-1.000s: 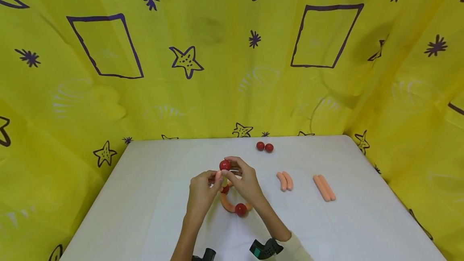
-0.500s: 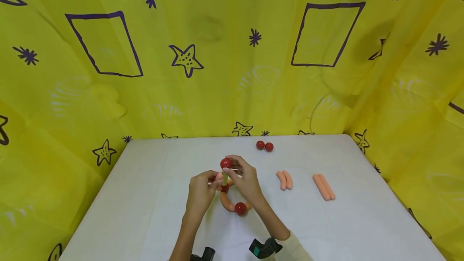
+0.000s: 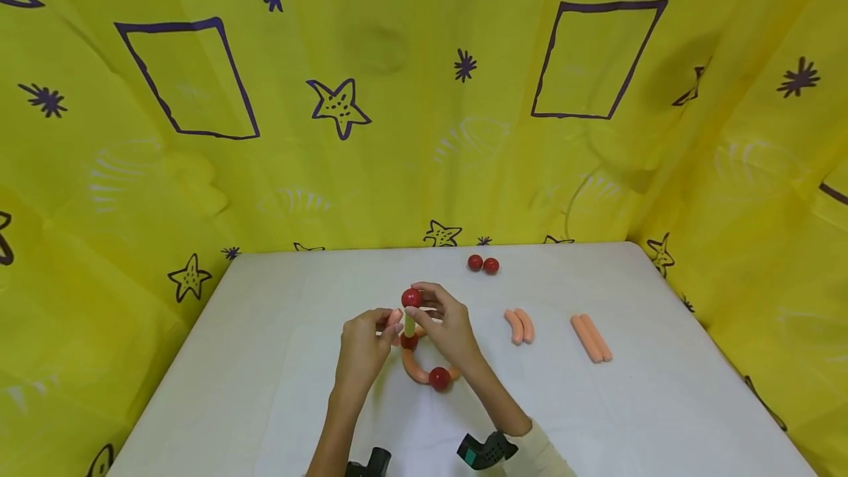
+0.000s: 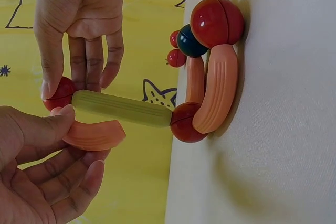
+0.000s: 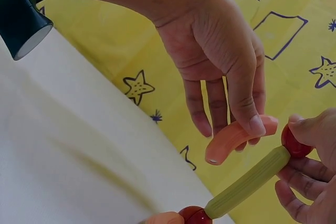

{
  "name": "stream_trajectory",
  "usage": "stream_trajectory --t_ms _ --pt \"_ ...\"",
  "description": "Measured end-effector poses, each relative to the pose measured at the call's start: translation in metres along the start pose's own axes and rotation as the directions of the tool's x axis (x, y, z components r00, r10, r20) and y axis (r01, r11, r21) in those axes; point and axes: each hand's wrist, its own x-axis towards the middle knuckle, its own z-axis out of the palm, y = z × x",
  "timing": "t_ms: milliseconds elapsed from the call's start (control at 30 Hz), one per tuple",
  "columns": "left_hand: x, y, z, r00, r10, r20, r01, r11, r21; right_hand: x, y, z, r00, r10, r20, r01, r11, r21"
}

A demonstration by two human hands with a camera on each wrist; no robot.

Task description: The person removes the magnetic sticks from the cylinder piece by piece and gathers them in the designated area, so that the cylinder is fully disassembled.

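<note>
My left hand [image 3: 361, 344] pinches a short curved orange stick [image 4: 97, 136] between thumb and fingers. My right hand [image 3: 452, 324] holds a red ball [image 3: 411, 298] by thumb and fingertips. That ball tops a ribbed yellow-green stick [image 4: 121, 109], whose lower end meets another red ball [image 4: 188, 123]. The lower ball belongs to a ring of curved orange sticks [image 4: 219, 90] on the table, along with a nearer red ball [image 3: 439, 379] and a dark blue-green ball [image 4: 192, 40]. The held orange stick lies close beside the upper ball; whether they touch I cannot tell.
Two red balls [image 3: 483, 264] lie near the back edge of the white table [image 3: 278, 359]. Two curved orange sticks [image 3: 520, 326] and two straight ones [image 3: 592, 338] lie to the right. A yellow patterned curtain [image 3: 397, 168] surrounds the table's back and sides.
My left hand has drawn slightly left with the curved orange stick, uncovering more of the yellow-green stick. My right hand stays at the upper red ball.
</note>
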Motion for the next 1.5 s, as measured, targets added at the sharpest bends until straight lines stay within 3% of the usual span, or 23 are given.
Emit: stream_trajectory --t_ms 267,467,733,900,1267,1500 --pt "0.003 -0.005 -0.005 1.000 -0.024 0.010 0.025 0.999 -0.033 0.000 0.003 0.001 1.000 0.022 -0.002 -0.022 1.000 -0.015" --pt "0.005 -0.026 -0.015 0.995 -0.101 0.009 0.101 0.995 0.010 -0.002 0.005 0.002 1.000 0.024 -0.001 -0.024 0.999 -0.026" --pt "0.004 -0.063 -0.035 0.960 -0.276 0.050 0.273 0.960 0.058 -0.003 0.005 0.002 1.000 0.022 0.005 -0.022 0.999 -0.042" --pt "0.002 -0.084 -0.047 0.929 -0.364 0.066 0.362 0.931 0.044 -0.003 0.003 0.001 1.000 0.024 0.008 -0.024 0.997 -0.071" --pt "-0.004 -0.103 -0.058 0.881 -0.472 0.009 0.469 0.877 0.108 -0.003 0.001 0.002 1.000 0.023 -0.002 -0.023 0.996 -0.088" --pt "-0.005 -0.107 -0.060 0.884 -0.467 0.011 0.463 0.880 0.106 0.002 0.032 0.007 1.000 0.010 -0.024 -0.011 0.998 -0.065"
